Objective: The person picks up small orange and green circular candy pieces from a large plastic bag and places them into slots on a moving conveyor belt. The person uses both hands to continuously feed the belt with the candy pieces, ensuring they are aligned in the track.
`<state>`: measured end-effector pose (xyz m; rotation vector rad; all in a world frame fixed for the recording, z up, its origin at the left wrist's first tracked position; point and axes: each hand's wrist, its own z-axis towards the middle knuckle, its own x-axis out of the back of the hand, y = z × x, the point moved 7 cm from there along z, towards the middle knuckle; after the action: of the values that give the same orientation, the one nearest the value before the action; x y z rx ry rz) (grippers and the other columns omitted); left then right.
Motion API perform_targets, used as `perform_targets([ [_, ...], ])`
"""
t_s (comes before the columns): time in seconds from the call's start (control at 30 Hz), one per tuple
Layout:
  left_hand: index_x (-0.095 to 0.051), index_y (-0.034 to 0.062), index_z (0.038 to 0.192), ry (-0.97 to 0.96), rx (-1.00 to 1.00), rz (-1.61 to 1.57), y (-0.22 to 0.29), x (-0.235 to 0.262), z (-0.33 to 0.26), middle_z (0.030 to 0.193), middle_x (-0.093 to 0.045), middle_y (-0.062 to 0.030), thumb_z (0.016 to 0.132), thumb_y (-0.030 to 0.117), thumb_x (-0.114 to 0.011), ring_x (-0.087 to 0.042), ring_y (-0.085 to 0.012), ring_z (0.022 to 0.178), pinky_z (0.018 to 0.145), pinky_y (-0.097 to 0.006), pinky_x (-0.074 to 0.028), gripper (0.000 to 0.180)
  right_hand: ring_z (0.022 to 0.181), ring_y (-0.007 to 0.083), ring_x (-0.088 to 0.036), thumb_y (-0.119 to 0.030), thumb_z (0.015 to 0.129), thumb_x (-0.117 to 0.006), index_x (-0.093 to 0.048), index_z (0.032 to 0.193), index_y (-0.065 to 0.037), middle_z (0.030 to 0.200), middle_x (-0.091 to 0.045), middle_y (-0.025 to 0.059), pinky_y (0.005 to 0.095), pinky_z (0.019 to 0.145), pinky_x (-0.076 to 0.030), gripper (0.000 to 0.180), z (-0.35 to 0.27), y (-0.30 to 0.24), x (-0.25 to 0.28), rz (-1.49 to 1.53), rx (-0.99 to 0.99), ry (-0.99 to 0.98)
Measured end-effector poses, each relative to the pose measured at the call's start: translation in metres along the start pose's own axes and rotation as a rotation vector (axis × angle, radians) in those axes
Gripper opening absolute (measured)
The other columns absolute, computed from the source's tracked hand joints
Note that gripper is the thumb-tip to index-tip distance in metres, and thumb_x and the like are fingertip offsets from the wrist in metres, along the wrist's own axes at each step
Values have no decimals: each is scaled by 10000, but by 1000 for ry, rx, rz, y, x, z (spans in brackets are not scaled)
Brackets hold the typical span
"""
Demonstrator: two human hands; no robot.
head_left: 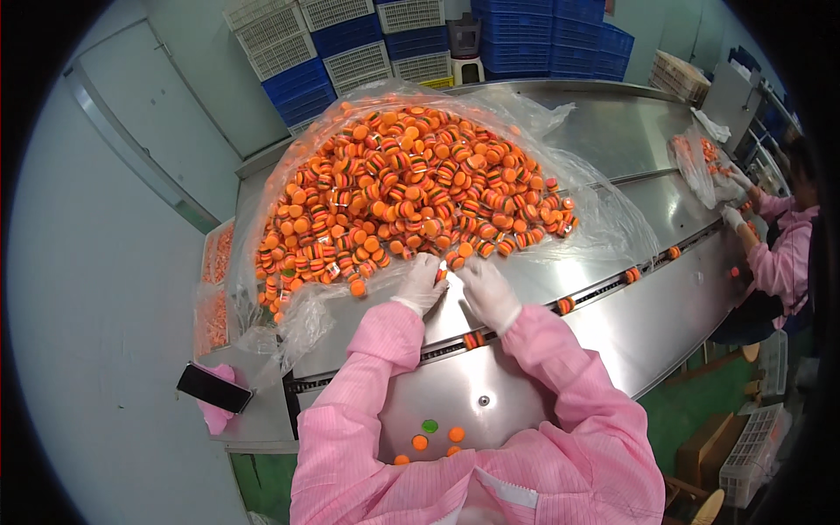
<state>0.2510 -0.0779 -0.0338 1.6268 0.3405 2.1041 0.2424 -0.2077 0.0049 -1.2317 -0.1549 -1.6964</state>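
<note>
A heap of striped orange pieces (411,184) is spread on a shiny metal bench (647,324), with crates (516,39) stacked behind. At least four are set along a dark track (444,351), and one green disc (430,426) and four orange discs (420,443) are seen nearer. At the heap's edge, one piece (441,275) is pinched by the left hand (421,284); the right hand's (488,293) grip cannot be told.

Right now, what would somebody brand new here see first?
A huge heap of striped orange pieces sits on clear plastic on the metal table, straight ahead. Then come the white-gloved left hand and right hand at its near edge. Beyond the table, blue crates are stacked up.
</note>
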Motion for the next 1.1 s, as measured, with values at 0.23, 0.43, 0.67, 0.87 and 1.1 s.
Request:
perform_targets([
  [0.23, -494, 58, 840, -166, 105, 1, 19, 42, -95, 901, -460, -124, 726, 153, -621, -525, -321, 799, 715, -378, -457, 195, 863, 335, -571, -157, 789, -518, -485, 927, -37, 899, -552, 165, 433, 688, -483, 186, 43, 50, -72, -219, -225, -141],
  [0.43, -524, 67, 818, -247, -108, -40, 15, 23, -146, 942, -477, -111, 674, 102, -661, -500, -308, 884, 757, -369, -441, 202, 868, 373, -539, -163, 748, -600, -479, 984, -14, 905, -539, 212, 432, 749, -444, 304, 35, 56, -61, 40, -445, -80],
  [0.67, -562, 107, 876, -28, -268, 71, -1, 70, -106, 983, -511, -104, 734, 186, -598, -469, -299, 929, 824, -395, -402, 166, 823, 359, -542, -99, 750, -576, -524, 940, -60, 917, -517, 199, 422, 718, -455, 201, 30, 35, -49, -48, -254, -135],
  [0.87, -548, 60, 893, 227, 236, 154, -107, 92, -62, 946, -507, -149, 722, 118, -634, -514, -337, 889, 795, -381, -429, 200, 865, 379, -510, -28, 736, -526, -500, 852, -11, 915, -486, 221, 419, 750, -441, 120, 17, -1, -46, 99, -35, -51],
  [1.1, -528, 79, 850, 99, 278, 155, -86, 66, -64, 867, -469, -153, 717, 79, -586, -520, -337, 817, 741, -398, -441, 145, 759, 318, -540, -115, 743, -532, -522, 826, -44, 810, -516, 132, 393, 707, -445, 109, -76, -70, -57, 203, 405, -221],
])
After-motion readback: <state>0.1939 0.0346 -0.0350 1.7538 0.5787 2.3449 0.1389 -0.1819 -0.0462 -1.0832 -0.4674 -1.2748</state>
